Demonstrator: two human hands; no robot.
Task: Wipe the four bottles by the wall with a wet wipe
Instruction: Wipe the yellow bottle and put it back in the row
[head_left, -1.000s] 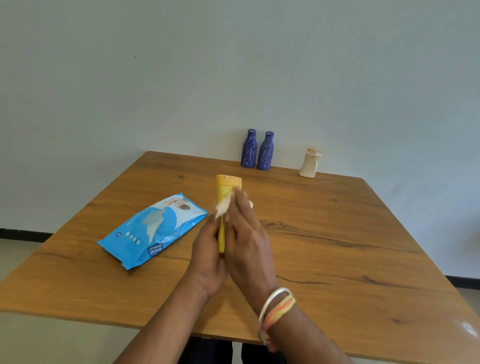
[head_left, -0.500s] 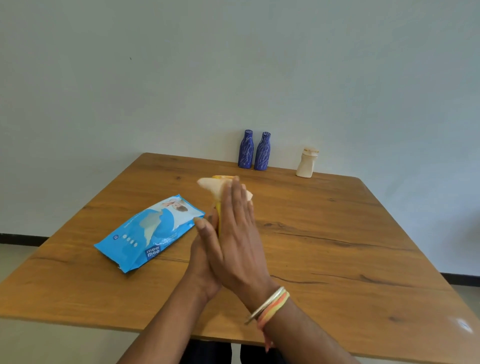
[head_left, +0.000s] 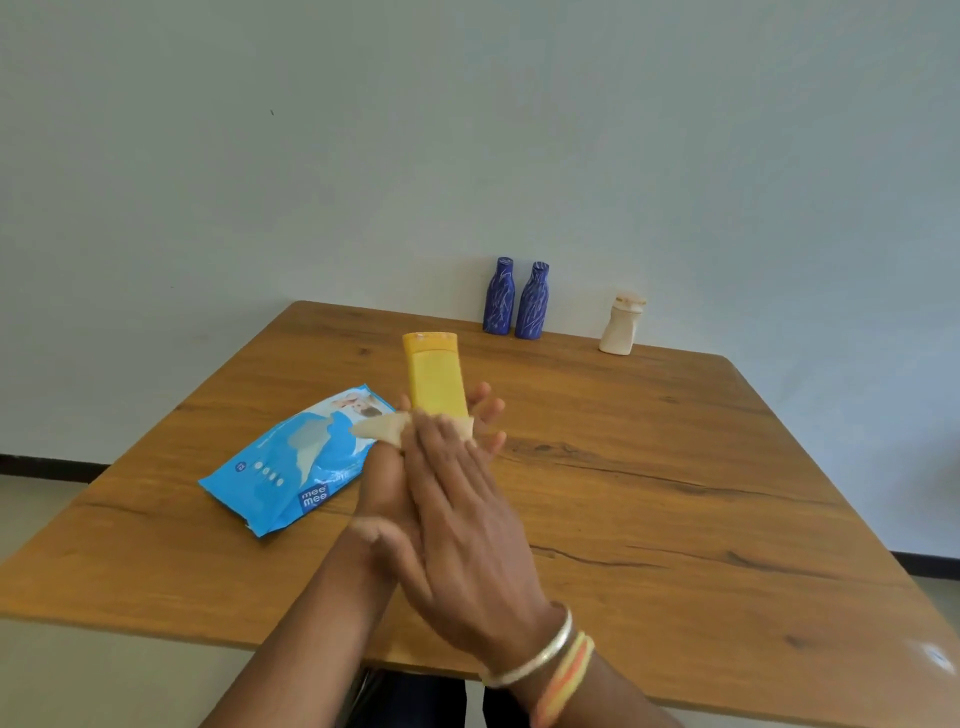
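At the centre of the frame the yellow bottle (head_left: 434, 382) is off the table (head_left: 675, 467), with its cap pointing away toward the wall (head_left: 467, 130). The left hand (head_left: 384, 483) cradles it from beneath, and its fingers (head_left: 488, 410) wrap up around the bottle's right side. The right hand (head_left: 457, 519), with bangles at the wrist, lies flat on top. Its fingers are straight and press the wet wipe (head_left: 379, 428) against the lower part of the bottle, with a corner of the wipe poking out to the left. Its thumb is blurred, which suggests a rubbing stroke in progress. Judging from this, one bottle is mid-wipe and its upper half and cap look uncovered by the cloth. The two blue bottles (head_left: 514, 299) stand upright and touching at the far edge of the table in the upper middle of the frame. The cream bottle (head_left: 621, 325) stands to their right, well apart from them. Nothing shows whether these three have been wiped, so they probably remain to be done. The wipe pack (head_left: 296, 462) lies flat at centre left, just beside the hands.
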